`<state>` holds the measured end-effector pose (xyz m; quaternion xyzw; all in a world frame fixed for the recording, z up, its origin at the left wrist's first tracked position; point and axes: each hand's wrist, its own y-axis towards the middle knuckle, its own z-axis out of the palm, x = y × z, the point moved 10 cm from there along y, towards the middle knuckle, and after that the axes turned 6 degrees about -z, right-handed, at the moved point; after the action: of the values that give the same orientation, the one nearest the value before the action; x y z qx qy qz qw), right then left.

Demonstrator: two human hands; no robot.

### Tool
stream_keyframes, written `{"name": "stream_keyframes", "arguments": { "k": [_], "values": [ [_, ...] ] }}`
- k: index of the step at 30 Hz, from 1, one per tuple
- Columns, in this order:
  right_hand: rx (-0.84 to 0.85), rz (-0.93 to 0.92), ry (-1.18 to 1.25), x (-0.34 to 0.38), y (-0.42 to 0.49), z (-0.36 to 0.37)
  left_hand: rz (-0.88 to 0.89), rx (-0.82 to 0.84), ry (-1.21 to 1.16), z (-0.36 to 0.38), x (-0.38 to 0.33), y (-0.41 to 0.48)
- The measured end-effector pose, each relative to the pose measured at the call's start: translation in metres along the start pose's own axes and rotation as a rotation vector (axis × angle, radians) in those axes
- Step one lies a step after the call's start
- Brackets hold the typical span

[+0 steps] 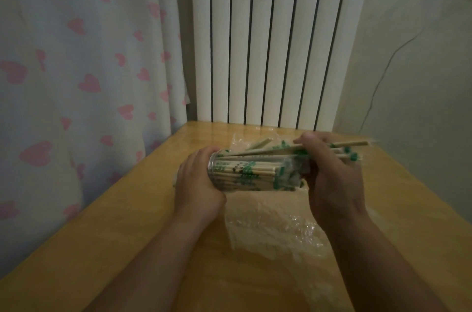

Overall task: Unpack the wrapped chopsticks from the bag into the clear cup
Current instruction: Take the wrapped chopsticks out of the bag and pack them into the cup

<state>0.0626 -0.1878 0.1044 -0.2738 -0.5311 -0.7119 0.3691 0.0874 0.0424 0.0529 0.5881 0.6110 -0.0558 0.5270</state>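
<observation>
Both hands (255, 181) on chopstick-filled cup (255, 173) (print illegible)

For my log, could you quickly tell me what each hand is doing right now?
Left hand: closed around the base of the clear cup, held sideways.
Right hand: gripping wrapped chopsticks at the cup's mouth.

left hand (198, 179) gripping tilted clear cup (252, 172), right hand (332, 171) gripping chopsticks (339, 149)
</observation>
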Motion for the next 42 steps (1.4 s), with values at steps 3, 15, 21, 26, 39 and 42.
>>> {"name": "stream_keyframes", "arguments": {
  "k": [3, 15, 21, 26, 39, 42],
  "values": [
    [-0.033, -0.016, -0.030, 0.002, 0.001, -0.003, 0.010, -0.005, 0.005, 0.000, -0.002, 0.000],
    [-0.203, -0.145, -0.128, 0.017, 0.000, -0.021, -0.020, 0.001, -0.002, -0.001, -0.001, 0.000],
    [-0.352, -0.305, -0.325, 0.032, -0.006, -0.031, 0.002, 0.001, 0.009, 0.000, -0.003, 0.000],
    [-0.291, -0.239, -0.400, 0.017, -0.003, -0.022, -0.007, 0.004, 0.025, 0.001, 0.000, 0.000],
    [0.135, -0.288, -0.668, 0.003, -0.007, 0.026, -0.068, -0.020, 0.027, -0.003, 0.004, 0.001],
    [0.190, -0.245, -0.688, -0.013, -0.011, 0.035, -0.041, -0.007, 0.093, 0.001, -0.001, -0.002]
  ]
}}
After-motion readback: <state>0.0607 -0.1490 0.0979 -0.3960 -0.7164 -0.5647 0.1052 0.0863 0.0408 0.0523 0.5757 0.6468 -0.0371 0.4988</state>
